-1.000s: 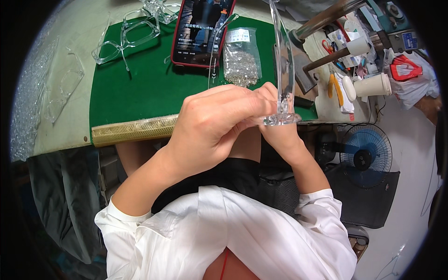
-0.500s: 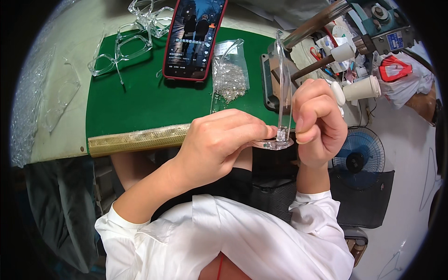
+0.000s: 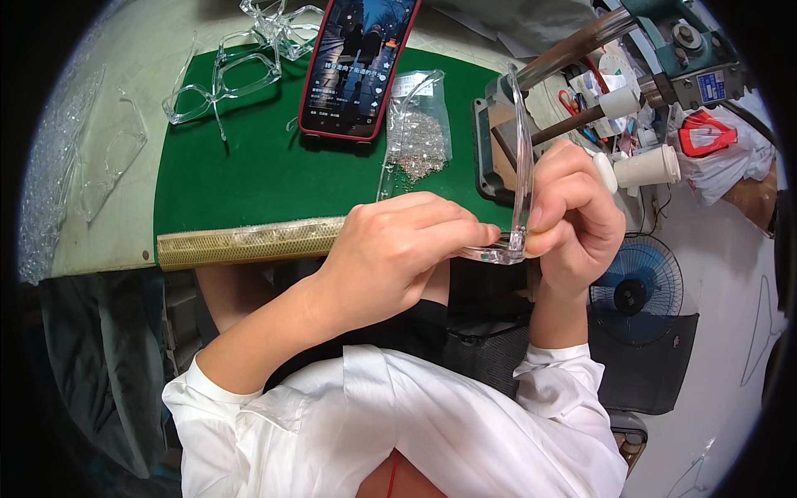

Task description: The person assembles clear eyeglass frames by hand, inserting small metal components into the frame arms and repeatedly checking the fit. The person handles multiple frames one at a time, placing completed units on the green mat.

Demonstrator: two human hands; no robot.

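Phone (image 3: 357, 66): a white caption line in Chinese characters is crossing the middle of the lit screen; smaller white lines are standing below it, and white icons are lining the right edge. Plastic bag (image 3: 422, 137): a pale label (image 3: 410, 83) is showing near the top, its print blurring. Teal machine (image 3: 652, 18): a blue plate (image 3: 711, 87) is bearing pale print, too small for reading.

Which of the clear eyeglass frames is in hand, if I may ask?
The held frame is the one in the left hand, its corner beside the right hand; the other clear frames rest left of the phone.
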